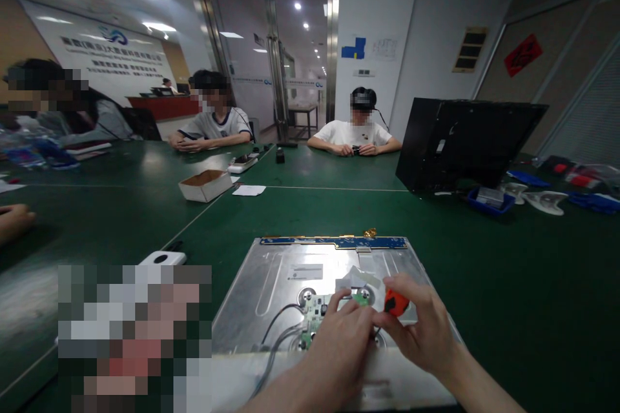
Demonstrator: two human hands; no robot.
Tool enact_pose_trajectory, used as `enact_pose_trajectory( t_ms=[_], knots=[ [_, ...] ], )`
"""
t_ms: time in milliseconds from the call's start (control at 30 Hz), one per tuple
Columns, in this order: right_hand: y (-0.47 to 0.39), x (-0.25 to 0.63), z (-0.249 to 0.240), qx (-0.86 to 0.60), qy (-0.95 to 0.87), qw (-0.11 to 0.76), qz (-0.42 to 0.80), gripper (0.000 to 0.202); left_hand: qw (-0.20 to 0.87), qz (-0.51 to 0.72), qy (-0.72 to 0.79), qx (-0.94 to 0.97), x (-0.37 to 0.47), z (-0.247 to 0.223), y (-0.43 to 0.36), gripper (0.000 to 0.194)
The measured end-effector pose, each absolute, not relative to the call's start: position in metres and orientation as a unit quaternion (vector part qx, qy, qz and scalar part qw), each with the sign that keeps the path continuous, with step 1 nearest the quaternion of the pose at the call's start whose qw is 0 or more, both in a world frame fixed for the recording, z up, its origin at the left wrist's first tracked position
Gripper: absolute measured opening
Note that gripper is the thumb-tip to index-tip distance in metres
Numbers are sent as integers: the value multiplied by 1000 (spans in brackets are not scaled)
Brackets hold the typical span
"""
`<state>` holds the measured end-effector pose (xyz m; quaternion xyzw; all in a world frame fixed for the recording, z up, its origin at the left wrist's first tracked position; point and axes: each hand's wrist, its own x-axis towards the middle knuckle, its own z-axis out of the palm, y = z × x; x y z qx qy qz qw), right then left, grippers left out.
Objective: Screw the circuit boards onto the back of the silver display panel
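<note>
A silver metal panel [276, 271] lies flat in front of me, with a blue circuit strip [334, 242] along its far edge. On its middle sits a green circuit board [314, 310] with grey cables [281, 335] running from its left side. My left hand [343, 335] rests over the board, fingers bent, covering part of it; whether it grips anything is hidden. My right hand [426, 322] holds an orange-and-black tool handle [396, 302] between thumb and fingers, just right of my left hand. The tool's tip cannot be made out.
A black monitor-like casing [465, 145] stands at the back right, beside a blue tray [491, 201]. An open cardboard box [206, 186] and a white paper [248, 190] lie back left. Several people sit around the green table [329, 213].
</note>
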<state>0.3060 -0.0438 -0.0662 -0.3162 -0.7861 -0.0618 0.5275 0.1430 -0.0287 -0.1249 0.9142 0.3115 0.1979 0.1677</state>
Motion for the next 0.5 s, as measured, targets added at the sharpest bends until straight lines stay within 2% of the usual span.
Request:
enact_pose_trajectory(
  t_ms=[133, 233, 500],
  knots=[
    [-47, 310, -62, -310, -800, 512, -33, 36, 184, 214, 311, 908, 142, -119, -32, 23],
    [-49, 311, -64, -314, -798, 512, -40, 41, 194, 212, 308, 907, 141, -114, -33, 27],
    [-44, 308, -69, -317, -779, 532, -99, 33, 190, 214, 300, 910, 140, -114, -32, 25]
  ],
)
